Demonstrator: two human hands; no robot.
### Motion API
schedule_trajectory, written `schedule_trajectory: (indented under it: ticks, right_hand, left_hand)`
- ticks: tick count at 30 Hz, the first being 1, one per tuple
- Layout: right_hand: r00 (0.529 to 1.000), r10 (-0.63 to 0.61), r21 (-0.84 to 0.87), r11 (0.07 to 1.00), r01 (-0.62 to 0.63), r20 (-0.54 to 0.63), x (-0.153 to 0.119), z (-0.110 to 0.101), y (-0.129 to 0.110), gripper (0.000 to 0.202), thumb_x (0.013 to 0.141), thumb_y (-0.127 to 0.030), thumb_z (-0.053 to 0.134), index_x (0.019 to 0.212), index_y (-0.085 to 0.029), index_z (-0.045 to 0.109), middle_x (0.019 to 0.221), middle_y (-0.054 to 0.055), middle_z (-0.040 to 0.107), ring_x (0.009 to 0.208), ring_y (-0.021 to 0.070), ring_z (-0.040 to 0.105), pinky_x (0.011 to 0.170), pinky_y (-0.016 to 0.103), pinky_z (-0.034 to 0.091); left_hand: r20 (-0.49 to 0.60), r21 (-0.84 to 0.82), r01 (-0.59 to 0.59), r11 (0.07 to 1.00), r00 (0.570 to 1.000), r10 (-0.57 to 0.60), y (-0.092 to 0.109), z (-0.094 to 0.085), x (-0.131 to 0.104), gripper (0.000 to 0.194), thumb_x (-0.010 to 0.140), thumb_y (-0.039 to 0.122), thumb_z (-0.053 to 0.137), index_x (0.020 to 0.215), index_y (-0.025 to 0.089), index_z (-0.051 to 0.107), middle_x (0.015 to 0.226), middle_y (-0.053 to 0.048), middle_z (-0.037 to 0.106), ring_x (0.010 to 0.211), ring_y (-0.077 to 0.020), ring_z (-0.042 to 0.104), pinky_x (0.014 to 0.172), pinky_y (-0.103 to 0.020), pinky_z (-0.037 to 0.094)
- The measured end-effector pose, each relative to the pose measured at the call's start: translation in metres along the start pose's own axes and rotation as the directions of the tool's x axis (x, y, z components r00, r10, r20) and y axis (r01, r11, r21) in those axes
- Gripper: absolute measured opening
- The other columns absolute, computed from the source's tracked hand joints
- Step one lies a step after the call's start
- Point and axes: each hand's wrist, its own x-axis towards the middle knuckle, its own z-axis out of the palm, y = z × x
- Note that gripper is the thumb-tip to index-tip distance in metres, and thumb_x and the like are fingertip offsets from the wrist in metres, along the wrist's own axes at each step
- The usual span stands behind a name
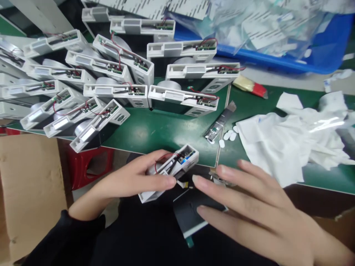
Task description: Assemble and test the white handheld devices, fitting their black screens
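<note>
My left hand (130, 181) grips a white plastic housing (177, 162) with red wires and a small circuit board inside, held just below the table's front edge. My right hand (249, 207) lies with fingers spread over a dark flat display panel (191, 216) resting on my lap; its fingertips touch the panel's upper edge near a small yellow ribbon tab (184, 184) that runs toward the housing.
Several identical white housings (116, 90) lie crowded on the green table (155, 129) at the back and left. Metal tweezers (219, 125) and small white pads (229, 136) sit beside crumpled white wrapping (291, 136). A blue tray (305, 59) holds plastic bags. A cardboard box (30, 184) stands at the left.
</note>
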Motion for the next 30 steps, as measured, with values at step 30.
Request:
schedule_trajectory:
  ticks: [30]
  right_hand:
    - [0.982, 0.182, 0.381, 0.912, -0.150, -0.049, 0.052, 0.013, 0.055, 0.009, 0.100, -0.019, 0.072, 0.099, -0.022, 0.063, 0.125, 0.008, 0.081, 0.130, 0.0216, 0.071, 0.107, 0.036, 0.064]
  left_hand:
    - [-0.251, 0.182, 0.051, 0.982, 0.968, -0.004, -0.082, 0.013, 0.018, 0.065, 0.076, 0.049, 0.089, 0.131, 0.022, 0.066, 0.123, -0.008, 0.074, 0.085, -0.0188, 0.067, 0.078, -0.032, 0.057]
